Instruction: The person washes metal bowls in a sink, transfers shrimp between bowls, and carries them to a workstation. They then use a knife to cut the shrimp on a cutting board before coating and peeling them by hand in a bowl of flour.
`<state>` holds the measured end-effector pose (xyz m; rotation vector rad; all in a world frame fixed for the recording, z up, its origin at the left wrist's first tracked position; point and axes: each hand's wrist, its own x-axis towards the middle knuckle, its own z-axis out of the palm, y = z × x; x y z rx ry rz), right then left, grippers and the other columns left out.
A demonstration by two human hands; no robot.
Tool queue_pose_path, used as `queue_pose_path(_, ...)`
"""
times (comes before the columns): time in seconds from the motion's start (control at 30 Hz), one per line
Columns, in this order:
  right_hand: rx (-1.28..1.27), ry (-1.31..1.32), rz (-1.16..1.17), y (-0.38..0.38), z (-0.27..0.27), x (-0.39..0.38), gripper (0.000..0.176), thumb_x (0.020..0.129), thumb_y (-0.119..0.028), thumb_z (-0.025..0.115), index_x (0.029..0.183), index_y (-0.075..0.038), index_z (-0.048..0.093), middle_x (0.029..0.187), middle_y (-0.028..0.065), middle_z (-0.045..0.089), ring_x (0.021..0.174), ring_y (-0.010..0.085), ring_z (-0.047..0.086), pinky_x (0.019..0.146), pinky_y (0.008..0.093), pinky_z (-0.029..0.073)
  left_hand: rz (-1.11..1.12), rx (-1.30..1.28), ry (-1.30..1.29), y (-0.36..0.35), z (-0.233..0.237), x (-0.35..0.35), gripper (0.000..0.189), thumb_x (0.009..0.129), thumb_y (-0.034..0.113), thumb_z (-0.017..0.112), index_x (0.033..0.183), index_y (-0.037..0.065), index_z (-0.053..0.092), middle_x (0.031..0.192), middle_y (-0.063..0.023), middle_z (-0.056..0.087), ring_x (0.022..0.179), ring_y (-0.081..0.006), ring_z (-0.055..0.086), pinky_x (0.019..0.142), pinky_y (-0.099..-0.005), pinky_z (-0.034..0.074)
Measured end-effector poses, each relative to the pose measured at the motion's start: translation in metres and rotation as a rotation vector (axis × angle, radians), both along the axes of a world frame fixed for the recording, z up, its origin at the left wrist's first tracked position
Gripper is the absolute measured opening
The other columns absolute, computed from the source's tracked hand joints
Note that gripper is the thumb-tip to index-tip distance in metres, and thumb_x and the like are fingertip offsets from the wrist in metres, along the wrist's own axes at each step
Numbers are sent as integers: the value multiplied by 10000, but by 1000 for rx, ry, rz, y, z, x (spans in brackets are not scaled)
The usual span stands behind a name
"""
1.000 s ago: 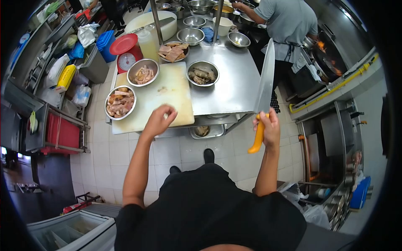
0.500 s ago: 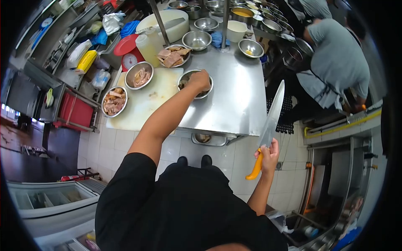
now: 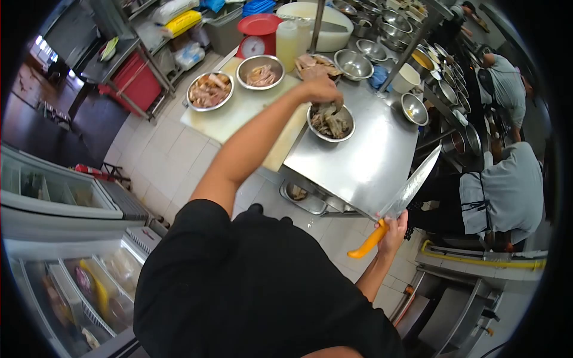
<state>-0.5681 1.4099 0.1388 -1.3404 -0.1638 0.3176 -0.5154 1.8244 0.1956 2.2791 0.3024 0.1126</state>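
My left hand (image 3: 322, 91) is over a steel bowl (image 3: 342, 138) of dark, greyish pieces (image 3: 329, 123), its fingers closed on some of them at the bowl's upper edge. Out to the right, my right hand (image 3: 394, 231) grips a large knife (image 3: 413, 188) near its orange handle, blade pointing up and away. Left of the bowl lies a white cutting board (image 3: 239, 117), bearing two steel bowls of pale meat, one (image 3: 210, 91) at the far left and another (image 3: 260, 73) beside it. Behind my left hand is a plate of meat slabs (image 3: 310, 62).
A red scale (image 3: 253, 45), a squeeze bottle (image 3: 286, 46) and empty steel bowls (image 3: 354, 64) stand at the table's back. Two people in grey shirts (image 3: 510, 188) work at the right. An open freezer (image 3: 77, 286) is at the lower left.
The view has turned, shifting the table up and right. My left hand has lifted from inside the bowl to its upper edge with dark pieces. The knife stays in my right hand.
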Motion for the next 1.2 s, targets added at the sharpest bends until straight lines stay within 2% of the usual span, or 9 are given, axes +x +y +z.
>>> queue_pose_path(0.07, -3, -13, 57, 17, 8, 5, 246, 896, -65, 506, 1132, -27, 446, 822, 56, 567, 619, 152, 601, 467, 230, 454, -125, -202, 47, 31, 6, -31, 270, 807, 244, 595, 944, 39, 704, 801, -58, 666, 730, -139, 591, 663, -280, 470)
queue_pose_path(0.37, -175, 79, 404, 100, 19, -15, 150, 929, -122, 498, 1055, -62, 444, 725, 51, 572, 508, 125, 573, 402, 208, 425, -447, 176, 655, 82, -34, -108, 162, 716, 191, 582, 699, 51, 660, 655, -53, 635, 561, -159, 565, 531, -316, 451)
queue_pose_path(0.5, -263, 154, 554, 118, 2, -27, 162, 937, -122, 490, 1072, -46, 443, 760, 50, 593, 537, 105, 577, 436, 208, 442, -544, 396, 620, 88, -46, -118, 184, 717, 132, 559, 827, 37, 672, 741, -94, 650, 686, -218, 616, 602, -339, 473)
queue_pose_path(0.57, -292, 195, 538, 123, 2, -35, 137, 923, -95, 486, 1043, -39, 452, 750, 51, 584, 540, 111, 580, 447, 215, 453, -202, 506, -320, 92, -60, -138, 241, 735, 98, 571, 959, 59, 649, 864, -123, 657, 816, -258, 629, 707, -329, 489)
queue_pose_path(0.7, -384, 169, 578, 124, -18, -38, 108, 887, -46, 463, 990, -21, 481, 713, 39, 534, 470, 109, 530, 413, 218, 432, 451, 205, -41, 58, -61, -191, 276, 764, 183, 684, 939, 5, 564, 942, -176, 588, 879, -307, 570, 762, -412, 462)
queue_pose_path(0.8, -496, 233, 658, 128, -13, -43, 107, 895, -61, 475, 995, -25, 468, 681, 35, 517, 441, 94, 504, 393, 216, 413, 631, 284, -162, 24, -96, -208, 403, 747, 248, 737, 964, -4, 509, 877, -185, 590, 864, -372, 555, 787, -450, 447)
queue_pose_path(0.9, -539, 215, 686, 141, -12, -51, 293, 917, -110, 497, 1192, -19, 452, 658, 22, 503, 413, 84, 475, 379, 215, 396, 598, 323, -208, 18, -111, -205, 477, 737, 261, 752, 1025, -4, 479, 876, -177, 596, 876, -380, 551, 780, -460, 444)
queue_pose_path(1.0, -567, 174, 719, 153, 5, -59, 689, 932, -186, 543, 1502, -169, 155, 689, 7, 513, 417, 78, 472, 380, 217, 388, 445, 145, -124, 39, -112, -210, 396, 743, 179, 715, 1034, 26, 495, 952, -159, 604, 951, -343, 553, 809, -449, 440)
queue_pose_path(1.2, -673, 97, 899, 157, 1, -57, 640, 948, -203, 525, 1497, -226, 194, 819, 48, 592, 444, 85, 504, 399, 231, 401, 146, 247, -202, 62, -108, -224, 345, 747, 129, 679, 1068, 71, 567, 989, -91, 634, 1001, -277, 558, 906, -394, 404)
